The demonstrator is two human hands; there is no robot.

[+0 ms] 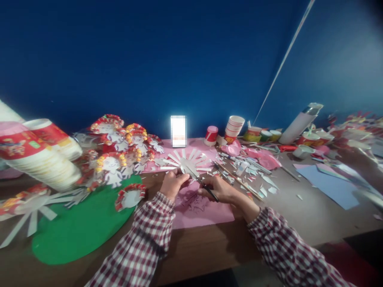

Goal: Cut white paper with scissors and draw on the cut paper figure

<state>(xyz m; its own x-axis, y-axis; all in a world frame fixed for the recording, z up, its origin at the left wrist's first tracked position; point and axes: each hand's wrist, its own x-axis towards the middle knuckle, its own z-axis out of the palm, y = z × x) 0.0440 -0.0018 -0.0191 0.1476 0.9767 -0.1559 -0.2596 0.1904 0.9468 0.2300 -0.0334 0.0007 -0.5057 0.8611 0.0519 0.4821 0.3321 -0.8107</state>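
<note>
My left hand (175, 184) pinches the near edge of a white paper cup cut into strips (188, 164), which fan out flat like petals. In my right hand (220, 189) is a pair of dark-handled scissors (209, 191), seen edge-on. Its thin blades point up and left onto the cut cup, close to my left thumb; the fingers partly hide the handles. Below both hands lies a pink sheet (206, 217) with dark scribbles on it.
Finished-looking paper figures (112, 169) and a green sheet (80, 231) lie at left, beside stacked paper cups (42, 159). At right are paper scraps (266, 185), wooden sticks (239, 181), a cup stack (234, 129) and blue paper (329, 185). A blue wall stands behind.
</note>
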